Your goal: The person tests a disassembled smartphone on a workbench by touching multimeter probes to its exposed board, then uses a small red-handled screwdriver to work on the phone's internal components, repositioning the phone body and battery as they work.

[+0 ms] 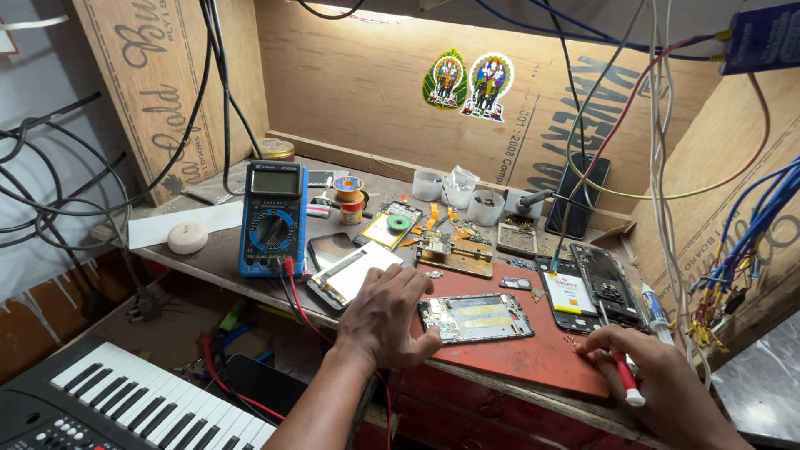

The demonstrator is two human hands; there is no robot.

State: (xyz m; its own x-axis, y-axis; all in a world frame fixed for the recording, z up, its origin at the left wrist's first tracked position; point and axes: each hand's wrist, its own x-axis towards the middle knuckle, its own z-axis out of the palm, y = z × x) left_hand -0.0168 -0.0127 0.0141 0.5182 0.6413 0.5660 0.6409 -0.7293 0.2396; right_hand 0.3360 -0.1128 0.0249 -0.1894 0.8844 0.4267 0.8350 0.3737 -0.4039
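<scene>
Steadying the opened phone under the left hand, its grip resting flat beside it, while the right hand is pinching a red-handled screwdriver over loosened screws; reassembly pending.

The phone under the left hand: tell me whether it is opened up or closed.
Opened up. The phone lies flat on the red mat with its back off, boards and metal shields bare. The left hand rests on its edge.
</scene>
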